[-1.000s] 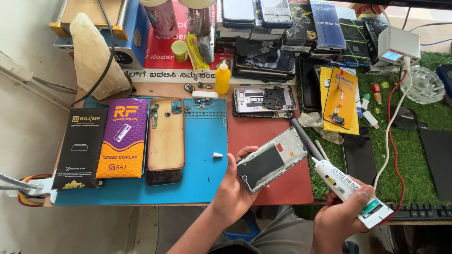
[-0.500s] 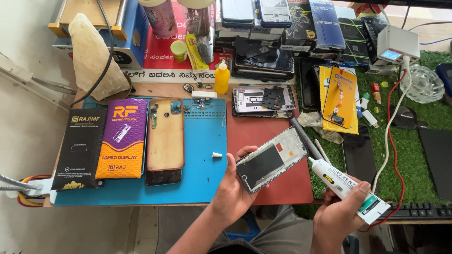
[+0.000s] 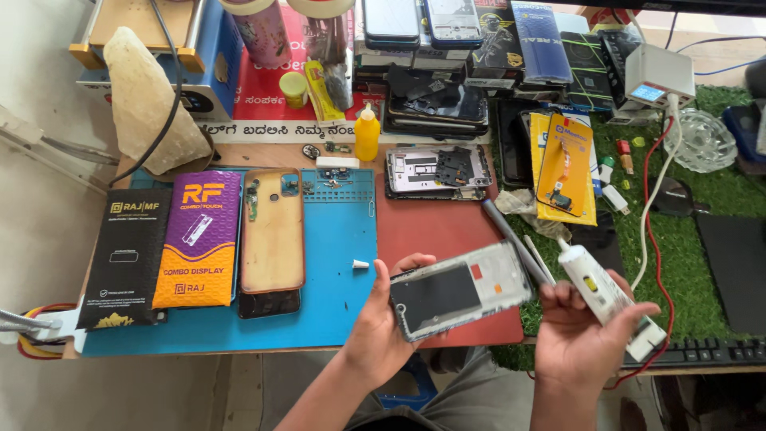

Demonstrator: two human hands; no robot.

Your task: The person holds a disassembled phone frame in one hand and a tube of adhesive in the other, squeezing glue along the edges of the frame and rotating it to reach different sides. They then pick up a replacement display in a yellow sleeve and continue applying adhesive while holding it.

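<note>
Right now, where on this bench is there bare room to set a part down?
Bare patches: the blue mat between the tan back cover and the left hand, and the red mat below the opened phone frame. The back row of stacked phones and the green turf are crowded.

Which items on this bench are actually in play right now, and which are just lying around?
In play:
- left hand holding the grey phone frame with a dark panel
- right hand holding the white glue tube with a narrow nozzle

Lying about:
- tan phone back cover on the blue work mat
- purple and orange display box
- black flat box
- yellow squeeze bottle
</note>
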